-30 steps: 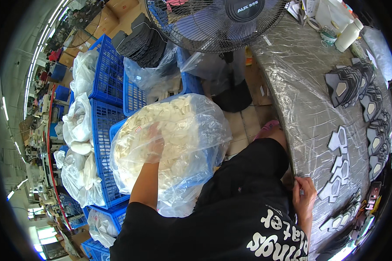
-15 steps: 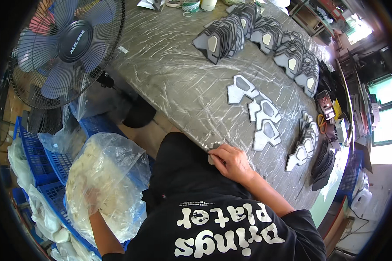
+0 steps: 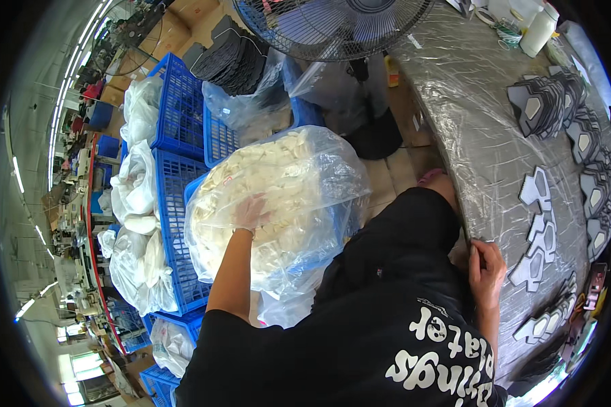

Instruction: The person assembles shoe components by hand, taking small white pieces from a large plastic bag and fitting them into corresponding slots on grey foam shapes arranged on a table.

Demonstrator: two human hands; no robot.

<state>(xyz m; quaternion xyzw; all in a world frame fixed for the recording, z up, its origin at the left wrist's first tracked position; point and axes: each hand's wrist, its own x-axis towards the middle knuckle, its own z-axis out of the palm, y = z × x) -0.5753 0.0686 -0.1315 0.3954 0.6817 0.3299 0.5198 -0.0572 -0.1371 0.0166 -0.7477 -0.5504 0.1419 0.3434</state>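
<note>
My left hand (image 3: 253, 210) is inside a big clear plastic bag (image 3: 343, 166) filled with small cream-coloured pieces (image 3: 282, 159). Through the hazy plastic its fingers look stretched out over the pieces. The bag sits in a blue basket, mostly hidden under it. My right hand (image 3: 487, 271) rests at the edge of the plastic-covered table (image 3: 468, 122), fingers curled together. What lies under those fingertips, if anything, is too small to make out. Several flat white-and-grey cut pieces (image 3: 536, 234) lie on the table to the right of that hand.
Stacks of grey-and-black layered pieces (image 3: 540, 105) stand on the table's far right. A black fan (image 3: 339, 30) is at the top. Blue crates (image 3: 183, 115) with white plastic bags (image 3: 139, 254) line the left, near a bundle of dark sheets (image 3: 231, 61). A white bottle (image 3: 540, 30) stands far back.
My view has swung left, so the bag and crates sit nearer the middle and the table further right. My left hand stays in the bag; my right hand remains at the table edge.
</note>
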